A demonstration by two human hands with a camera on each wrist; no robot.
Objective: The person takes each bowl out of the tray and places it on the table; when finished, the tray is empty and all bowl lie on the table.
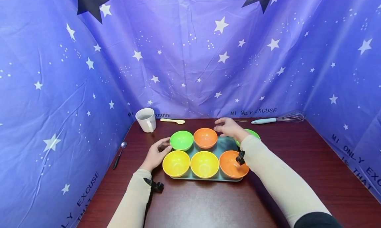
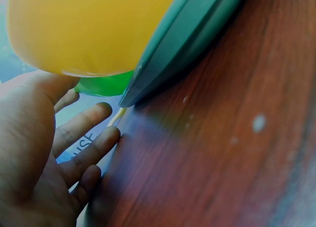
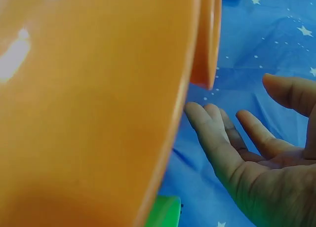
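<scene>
A teal tray (image 1: 205,179) carries several bowls in two rows. Along the front stand a yellow bowl (image 1: 176,164), a second yellow bowl (image 1: 204,165) and an orange bowl (image 1: 232,163). Behind them are a green bowl (image 1: 181,140) and another orange bowl (image 1: 205,138). My left hand (image 1: 156,153) is at the tray's left side by the green bowl, its fingers spread loosely; whether it touches a bowl I cannot tell. To the right of the rear orange bowl, my right hand (image 1: 229,127) hovers with fingers apart, holding nothing. A second green bowl (image 1: 253,133) is partly hidden behind my right forearm.
A white mug (image 1: 146,120) and a pale yellow spoon (image 1: 172,121) lie toward the back left. A black-handled spoon (image 1: 119,155) rests at the left edge. At the back right lies a whisk (image 1: 276,119) with a light blue handle. Starry cloth (image 1: 190,72) encloses the table.
</scene>
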